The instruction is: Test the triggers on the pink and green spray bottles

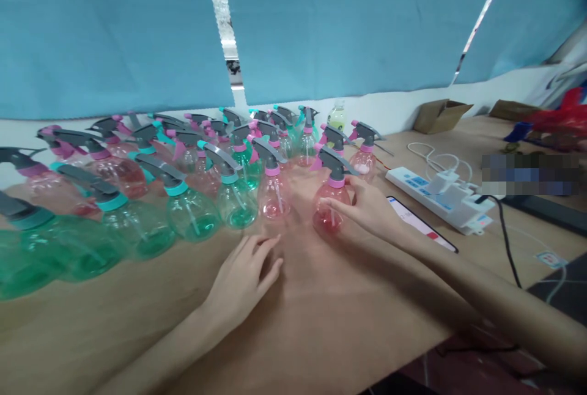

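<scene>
Right hand [369, 206] grasping pink spray bottle [329, 211] by its round body, thumb on the near side, other fingers mostly hidden behind it. Bottle upright, pink collar, gray and pink trigger head, just right of the bottle group, on or just over the brown surface [316, 321]; can't tell if the base touches. Left hand [245, 269] released, nothing in it, fingers spread and slightly bent, low over the surface in front of the group; contact unclear. Nearest to it: green spray bottle [237, 202] and clear-pink spray bottle [274, 196], side by side, both upright. More green and pink sprayers [149, 224] packed in rows to the left and behind, heads at mixed angles. Another pink sprayer [364, 162] behind the held one, slightly right. Phone [424, 225], screen lit, flat beside the right forearm, partly covered by it. White power strip [435, 196] just beyond phone, plugs and cables in it. Open cardboard box [438, 118] farther back, right. Small bottle with yellow-green label [337, 117] at the back, near blue curtain [293, 34].
</scene>
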Demonstrator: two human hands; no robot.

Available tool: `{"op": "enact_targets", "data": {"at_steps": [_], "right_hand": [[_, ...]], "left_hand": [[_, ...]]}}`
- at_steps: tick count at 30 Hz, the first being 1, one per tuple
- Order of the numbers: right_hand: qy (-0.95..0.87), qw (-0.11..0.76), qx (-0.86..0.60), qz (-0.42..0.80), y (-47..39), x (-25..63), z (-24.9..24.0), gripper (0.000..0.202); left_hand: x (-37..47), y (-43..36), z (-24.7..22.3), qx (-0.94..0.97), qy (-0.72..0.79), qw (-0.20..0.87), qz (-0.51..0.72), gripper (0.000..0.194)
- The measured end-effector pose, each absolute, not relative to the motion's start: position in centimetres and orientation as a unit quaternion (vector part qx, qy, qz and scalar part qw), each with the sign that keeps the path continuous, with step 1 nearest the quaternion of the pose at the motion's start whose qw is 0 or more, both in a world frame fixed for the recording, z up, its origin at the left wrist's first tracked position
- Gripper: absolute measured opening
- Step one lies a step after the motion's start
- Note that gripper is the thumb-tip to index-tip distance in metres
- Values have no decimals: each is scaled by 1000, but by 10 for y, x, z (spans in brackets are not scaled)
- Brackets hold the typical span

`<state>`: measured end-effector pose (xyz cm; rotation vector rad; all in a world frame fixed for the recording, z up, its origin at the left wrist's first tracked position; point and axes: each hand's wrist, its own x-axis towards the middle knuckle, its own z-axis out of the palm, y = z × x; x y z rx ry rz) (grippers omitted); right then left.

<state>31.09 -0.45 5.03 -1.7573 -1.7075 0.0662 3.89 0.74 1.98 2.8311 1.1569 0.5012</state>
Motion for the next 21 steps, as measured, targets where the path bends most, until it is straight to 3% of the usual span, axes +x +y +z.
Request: {"op": "enact_targets", "data": {"at_steps": [5,11,21], "right_hand": [[-647,314,-695,-8,-17,311,51,51],[-659,337,-671,-30,-17,315,46,47],[-663,350,-662,-1,-14,315,44,44]], "left_hand": [[71,24,59,864,448,-113,199,30],[100,49,88,778,595,-145,135,68],[111,72,76,771,610,-140,117,58]]}}
